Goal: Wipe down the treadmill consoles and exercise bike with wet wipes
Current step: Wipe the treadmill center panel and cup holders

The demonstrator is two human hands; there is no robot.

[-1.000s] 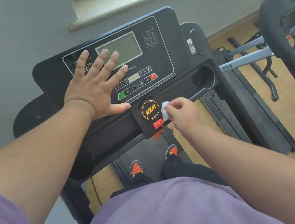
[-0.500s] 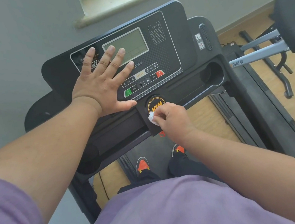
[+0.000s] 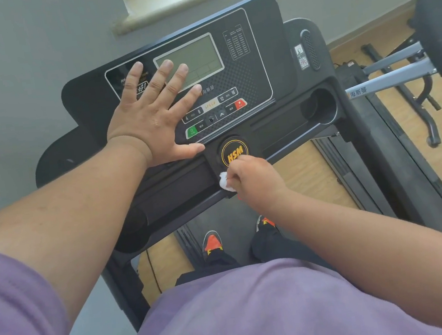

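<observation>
1. White wet wipe (image 3: 226, 182), bunched into a wad, is pinched in the curled fingers (image 3: 239, 175) of my right hand (image 3: 255, 181), pressed against the front edge of the treadmill console (image 3: 269, 50).
2. It sits just below the round HSM badge (image 3: 234, 151), at the left side of my fist, on the small centre block.
3. My left hand (image 3: 152, 114) lies flat on the panel, fingers spread, tips overlapping the grey display (image 3: 198, 58); I read it as bracing.
4. The relation that matters: the long black crossbar (image 3: 178, 189) runs left from the wad, down toward my left elbow. So the right hand, already touching it, is the nearer one, and I judge a leftward sweep along that bar comes next.
5. The button row (image 3: 215, 109) lies above, between both hands.
</observation>
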